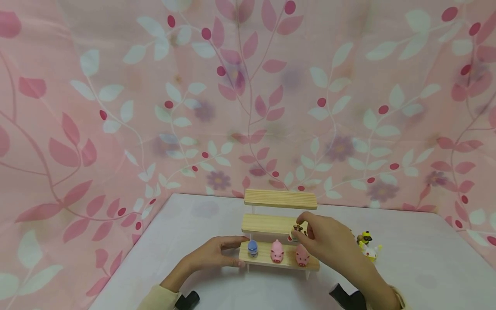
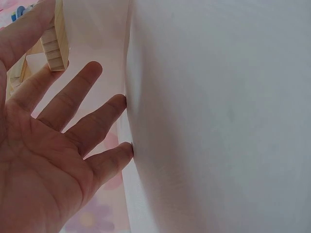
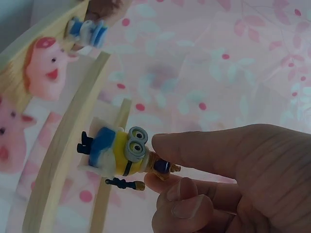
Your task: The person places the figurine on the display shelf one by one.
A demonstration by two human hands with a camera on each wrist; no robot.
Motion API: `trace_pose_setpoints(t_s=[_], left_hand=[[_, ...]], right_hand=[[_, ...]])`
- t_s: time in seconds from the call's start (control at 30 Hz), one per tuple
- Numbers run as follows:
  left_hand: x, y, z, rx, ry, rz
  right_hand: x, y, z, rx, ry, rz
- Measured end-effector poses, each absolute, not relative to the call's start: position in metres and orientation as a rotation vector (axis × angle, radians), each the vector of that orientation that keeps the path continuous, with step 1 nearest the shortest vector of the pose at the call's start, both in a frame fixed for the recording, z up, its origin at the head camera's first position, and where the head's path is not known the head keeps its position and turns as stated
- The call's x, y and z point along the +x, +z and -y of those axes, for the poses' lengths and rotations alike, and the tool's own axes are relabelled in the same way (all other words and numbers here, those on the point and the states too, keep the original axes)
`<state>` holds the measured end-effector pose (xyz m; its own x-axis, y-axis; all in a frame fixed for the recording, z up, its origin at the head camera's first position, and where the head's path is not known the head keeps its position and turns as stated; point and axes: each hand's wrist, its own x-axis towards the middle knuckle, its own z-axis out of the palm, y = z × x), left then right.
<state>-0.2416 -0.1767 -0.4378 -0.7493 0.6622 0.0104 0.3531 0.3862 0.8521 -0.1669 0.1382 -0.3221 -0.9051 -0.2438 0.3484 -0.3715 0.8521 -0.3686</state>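
My right hand (image 1: 331, 241) pinches a Minion figurine (image 3: 121, 150) by its gold crown between thumb and fingertips. The yellow and blue toy hangs upright near the right part of the middle tier; whether its feet touch the wood I cannot tell. A three-tier wooden display stand (image 1: 263, 259) is held at the left end of its lowest tier by my left hand (image 1: 209, 255), thumb and index finger on either side of the board (image 2: 54, 48), other fingers spread. On that tier are a small blue-hatted figurine (image 1: 252, 248) and two pink pig toys (image 1: 277, 252).
To the right of the stand, partly behind my right forearm, a yellow-and-dark figurine (image 1: 364, 237) and a white-and-yellow figurine (image 1: 370, 250) stand on the white tabletop (image 1: 209, 215). Pink leaf-patterned cloth (image 1: 248, 107) hangs behind the table.
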Motion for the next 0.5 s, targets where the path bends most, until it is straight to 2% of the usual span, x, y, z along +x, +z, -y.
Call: trace_pose_setpoints(t_s=[0.5], left_hand=[[-0.242, -0.439, 0.176, 0.882, 1.305, -2.323]], right_hand=[[-0.195, -0.323, -0.093, 0.541, 0.667, 2.756]])
